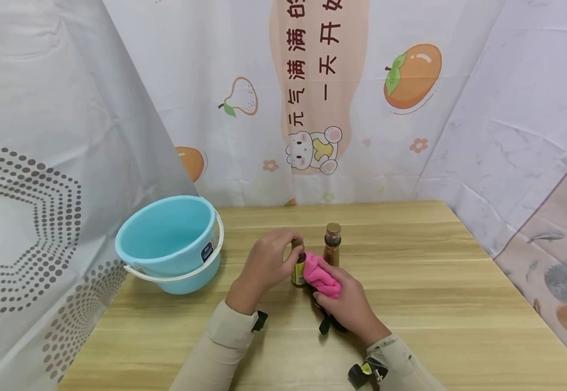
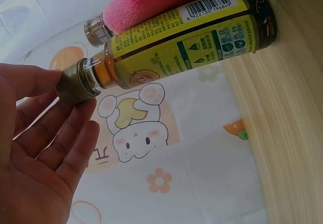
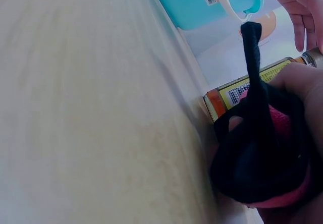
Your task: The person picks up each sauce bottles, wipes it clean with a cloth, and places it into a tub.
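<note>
My left hand (image 1: 269, 259) pinches the gold cap (image 2: 74, 84) of a glass bottle (image 2: 176, 47) with a yellow label and a barcode. That bottle stands upright on the table in the head view. In my right hand (image 1: 351, 307) is a pink fuzzy cloth (image 1: 319, 276), held against the bottle's right side. A black cuff-like part with a loop (image 3: 252, 47) hangs from the cloth, so it may be a mitt. Just behind the right hand stands a second bottle (image 1: 332, 251) with a gold cap, its lower part hidden by the cloth and hand.
A light blue bucket (image 1: 166, 276) with a white handle (image 1: 176, 278) stands at the table's left. The wooden table (image 1: 434, 282) reaches back to a printed curtain (image 1: 244, 163), with more curtain along both sides.
</note>
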`<state>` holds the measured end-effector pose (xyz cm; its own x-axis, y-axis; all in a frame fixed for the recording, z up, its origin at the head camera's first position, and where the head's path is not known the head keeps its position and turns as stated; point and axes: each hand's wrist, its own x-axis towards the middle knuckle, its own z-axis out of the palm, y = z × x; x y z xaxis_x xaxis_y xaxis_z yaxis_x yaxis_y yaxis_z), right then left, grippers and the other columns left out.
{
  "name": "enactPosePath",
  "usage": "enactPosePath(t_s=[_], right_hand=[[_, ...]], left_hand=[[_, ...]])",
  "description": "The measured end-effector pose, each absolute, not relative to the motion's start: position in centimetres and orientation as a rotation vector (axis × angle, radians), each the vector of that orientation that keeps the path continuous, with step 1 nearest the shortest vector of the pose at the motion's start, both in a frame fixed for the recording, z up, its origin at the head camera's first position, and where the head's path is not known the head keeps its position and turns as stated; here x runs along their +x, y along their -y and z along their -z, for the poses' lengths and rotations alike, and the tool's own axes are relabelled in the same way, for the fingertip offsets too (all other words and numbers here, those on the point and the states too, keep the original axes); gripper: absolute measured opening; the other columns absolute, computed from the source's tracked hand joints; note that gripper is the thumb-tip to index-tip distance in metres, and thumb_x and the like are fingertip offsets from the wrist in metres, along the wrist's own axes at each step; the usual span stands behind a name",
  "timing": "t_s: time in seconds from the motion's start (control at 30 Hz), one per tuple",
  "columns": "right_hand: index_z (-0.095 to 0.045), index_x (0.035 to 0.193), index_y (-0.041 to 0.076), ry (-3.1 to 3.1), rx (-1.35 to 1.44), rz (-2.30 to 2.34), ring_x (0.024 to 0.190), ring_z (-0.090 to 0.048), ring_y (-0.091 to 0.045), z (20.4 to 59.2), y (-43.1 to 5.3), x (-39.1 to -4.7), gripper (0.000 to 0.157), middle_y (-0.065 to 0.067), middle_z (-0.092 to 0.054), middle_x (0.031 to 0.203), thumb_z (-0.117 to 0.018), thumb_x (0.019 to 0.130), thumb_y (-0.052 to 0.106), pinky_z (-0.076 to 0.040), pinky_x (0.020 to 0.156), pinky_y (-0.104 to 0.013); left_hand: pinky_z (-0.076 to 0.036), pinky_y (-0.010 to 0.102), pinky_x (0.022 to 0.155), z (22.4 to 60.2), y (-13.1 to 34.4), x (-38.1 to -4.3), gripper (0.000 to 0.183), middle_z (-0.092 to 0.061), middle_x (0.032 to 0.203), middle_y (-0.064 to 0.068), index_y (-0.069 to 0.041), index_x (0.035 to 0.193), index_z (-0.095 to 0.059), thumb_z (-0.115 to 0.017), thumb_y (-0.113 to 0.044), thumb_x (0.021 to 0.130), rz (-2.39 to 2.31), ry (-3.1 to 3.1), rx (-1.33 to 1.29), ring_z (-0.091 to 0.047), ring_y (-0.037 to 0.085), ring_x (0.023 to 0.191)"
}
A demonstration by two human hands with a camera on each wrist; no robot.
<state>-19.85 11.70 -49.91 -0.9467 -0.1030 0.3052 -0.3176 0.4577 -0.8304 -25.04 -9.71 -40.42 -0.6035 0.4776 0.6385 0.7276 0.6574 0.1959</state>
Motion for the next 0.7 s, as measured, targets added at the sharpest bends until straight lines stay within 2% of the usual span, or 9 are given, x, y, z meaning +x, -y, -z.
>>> enactPosePath(t_s=[0.23, 0.7], right_hand=[[-0.060, 0.146, 0.027, 2.534, 0.329, -1.510, 0.086, -0.060, -0.016, 49.93, -11.82, -19.85, 0.075, -0.004, -0.068, 0.119, -0.087, 0.079, 0.009, -0.054, 0.068, -0.023], [-0.061, 0.145, 0.027, 2.514, 0.310, -1.506, 0.087, -0.060, -0.016, 49.78, -11.71, -19.84, 0.074, -0.003, -0.069, 0.120, -0.087, 0.079, 0.008, -0.054, 0.071, -0.023]], left_hand=[[-0.061, 0.029, 0.082, 40.40, 9.74, -25.03, 0.008, -0.073, 0.098, -0.005, -0.015, 0.104, -0.072, -0.074, -0.018, 0.097, 0.609, 2.337, -0.922, -0.069, 0.011, 0.093], [-0.060, 0.028, 0.079, 40.43, 9.67, -25.27, 0.011, -0.073, 0.097, -0.005, -0.016, 0.102, -0.071, -0.078, -0.018, 0.094, 0.616, 2.310, -0.935, -0.068, 0.011, 0.091]])
